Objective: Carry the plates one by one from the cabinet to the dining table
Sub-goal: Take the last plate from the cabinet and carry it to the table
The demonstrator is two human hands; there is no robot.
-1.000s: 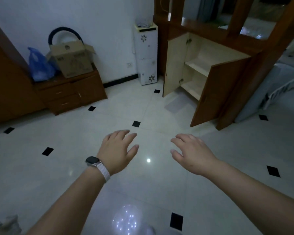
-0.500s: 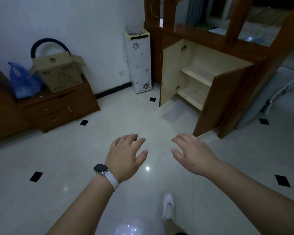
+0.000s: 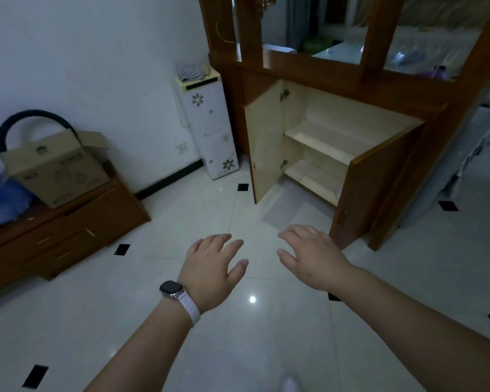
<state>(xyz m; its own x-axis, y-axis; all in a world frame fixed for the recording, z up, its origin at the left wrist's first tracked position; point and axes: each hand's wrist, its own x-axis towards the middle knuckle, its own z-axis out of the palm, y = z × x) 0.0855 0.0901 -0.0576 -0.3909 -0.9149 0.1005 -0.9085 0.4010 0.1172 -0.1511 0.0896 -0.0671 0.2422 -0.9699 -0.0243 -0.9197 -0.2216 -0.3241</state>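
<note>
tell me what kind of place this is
Most likely a living or dining room in a home: a wooden cabinet with both doors open, a white flower-patterned water dispenser against the wall, and a cardboard box on a low drawer unit, on a glossy tiled floor.

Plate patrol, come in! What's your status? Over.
Left hand open, right hand open, holding nothing. Cabinet ahead, doors open; no plate in sight, right door hides part of the shelves. Only tile floor between.

Cabinet shelves (image 3: 320, 140) partly hidden behind open door (image 3: 379, 188).
</note>
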